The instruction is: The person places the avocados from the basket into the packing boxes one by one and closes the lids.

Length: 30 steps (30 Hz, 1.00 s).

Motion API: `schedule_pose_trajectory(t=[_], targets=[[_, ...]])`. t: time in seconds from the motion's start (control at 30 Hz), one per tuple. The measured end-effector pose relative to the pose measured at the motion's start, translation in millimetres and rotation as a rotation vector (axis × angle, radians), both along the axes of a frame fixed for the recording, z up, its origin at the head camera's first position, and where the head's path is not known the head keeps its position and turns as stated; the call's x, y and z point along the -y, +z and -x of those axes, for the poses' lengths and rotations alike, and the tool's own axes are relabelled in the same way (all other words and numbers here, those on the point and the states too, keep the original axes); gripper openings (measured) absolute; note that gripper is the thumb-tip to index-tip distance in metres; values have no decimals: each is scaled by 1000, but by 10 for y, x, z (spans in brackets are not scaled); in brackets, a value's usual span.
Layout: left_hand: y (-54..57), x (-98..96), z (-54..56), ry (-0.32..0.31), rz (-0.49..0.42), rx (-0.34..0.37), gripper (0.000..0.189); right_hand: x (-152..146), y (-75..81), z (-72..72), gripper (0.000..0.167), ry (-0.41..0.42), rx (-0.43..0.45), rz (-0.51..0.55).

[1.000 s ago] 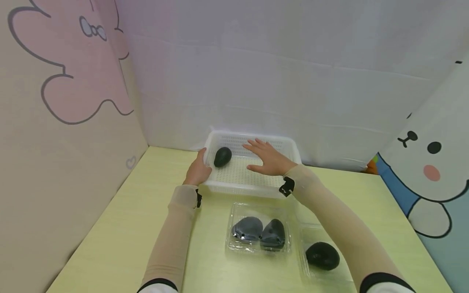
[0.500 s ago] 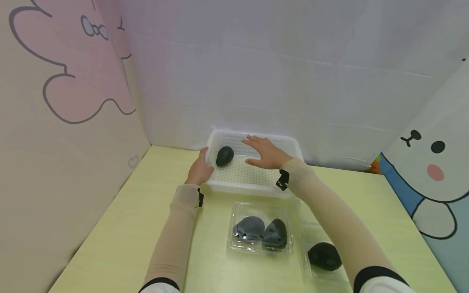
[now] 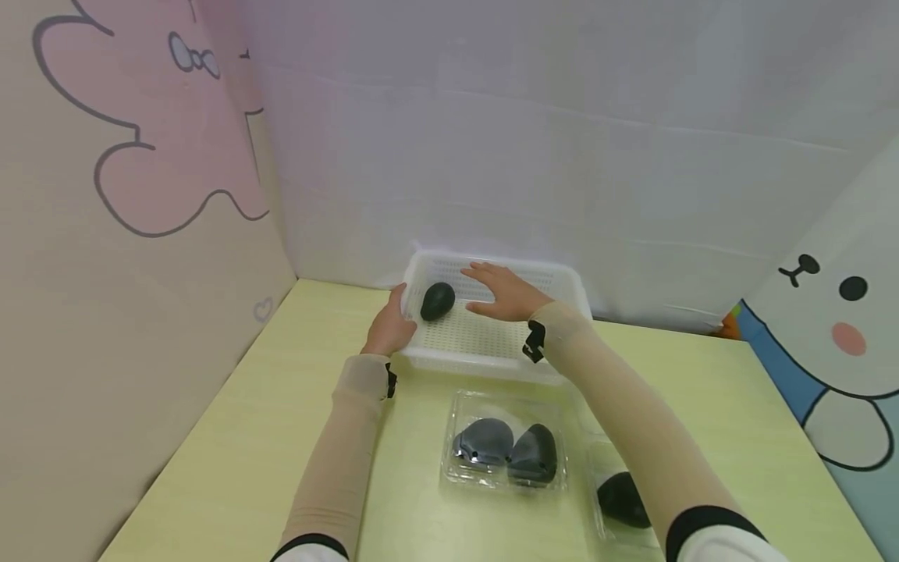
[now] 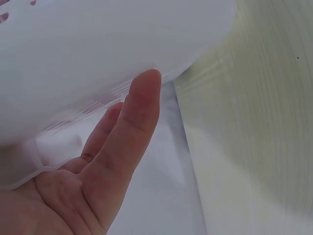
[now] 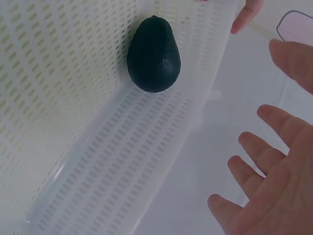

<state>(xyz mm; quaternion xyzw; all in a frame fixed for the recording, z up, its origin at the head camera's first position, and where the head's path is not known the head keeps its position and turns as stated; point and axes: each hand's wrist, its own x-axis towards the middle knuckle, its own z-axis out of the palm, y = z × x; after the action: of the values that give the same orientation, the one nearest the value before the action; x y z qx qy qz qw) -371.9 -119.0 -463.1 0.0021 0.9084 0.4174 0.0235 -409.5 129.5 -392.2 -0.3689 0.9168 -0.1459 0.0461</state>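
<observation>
A white perforated plastic basket (image 3: 485, 363) stands near the back wall of the table. My left hand (image 3: 389, 324) grips its left rim; in the left wrist view, fingers (image 4: 142, 103) lie along the outside of the wall. Inside the basket at the left is one dark green avocado (image 3: 438, 301), also seen whole in the right wrist view. Over the basket hovers my right hand (image 3: 509, 295), palm down, fingers spread and holding nothing.
In front of the basket, a clear plastic clamshell box (image 3: 460, 472) contains two dark avocados (image 3: 534, 453). Farther right, partly behind my right forearm, another clear box (image 3: 602, 531) has an avocado (image 3: 621, 499) in it. A white sheet hangs behind the table.
My right hand has drifted slightly left over the basket. The left hand keeps its grip on the rim, and the head view has turned a little left.
</observation>
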Motion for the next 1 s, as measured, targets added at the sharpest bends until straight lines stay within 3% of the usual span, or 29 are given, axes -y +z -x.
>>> schedule_pose_trajectory(t=[0.43, 0.83, 1.0], targets=[[7, 25, -6, -12, 41, -9, 78, 147, -25, 71, 70, -26, 22, -6], [14, 14, -61, -5, 42, -4, 78, 315, -102, 136, 74, 2, 27, -41], [36, 5, -81, 0, 38, -8, 78, 343, -137, 135, 77, -19, 71, -37]])
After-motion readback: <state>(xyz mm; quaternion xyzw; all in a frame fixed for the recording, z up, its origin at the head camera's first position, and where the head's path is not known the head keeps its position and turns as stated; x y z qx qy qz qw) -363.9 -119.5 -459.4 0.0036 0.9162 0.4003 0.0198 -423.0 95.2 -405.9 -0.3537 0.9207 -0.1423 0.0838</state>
